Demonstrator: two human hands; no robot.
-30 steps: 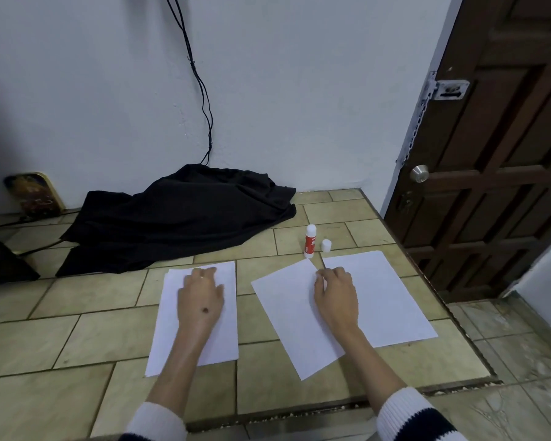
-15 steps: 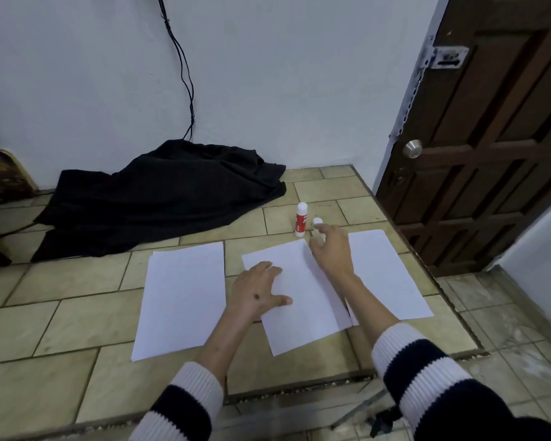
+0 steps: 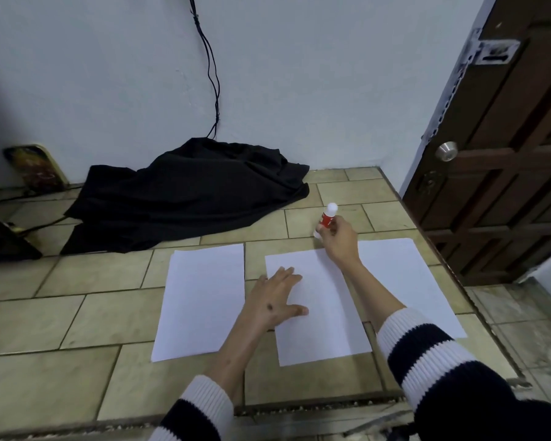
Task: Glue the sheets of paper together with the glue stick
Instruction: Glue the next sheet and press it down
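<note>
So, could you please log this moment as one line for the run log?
left hand: flat on middle sheet | right hand: grips glue stick, tilted | gluing: not begun

White paper sheets point(image 3: 204, 300), red-white glue stick point(image 3: 327, 216), black cloth point(image 3: 188, 192), beige tiles point(image 3: 45, 316)

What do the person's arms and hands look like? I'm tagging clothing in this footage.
Both hands are bare: no gloves, rings or watch show. The left hand has a small dark mark on its back; the right hand shows none. Each arm wears a knitted sweater with broad dark navy and white stripes and a ribbed white cuff, the left sleeve and right sleeve both pushed up the forearm.
</note>
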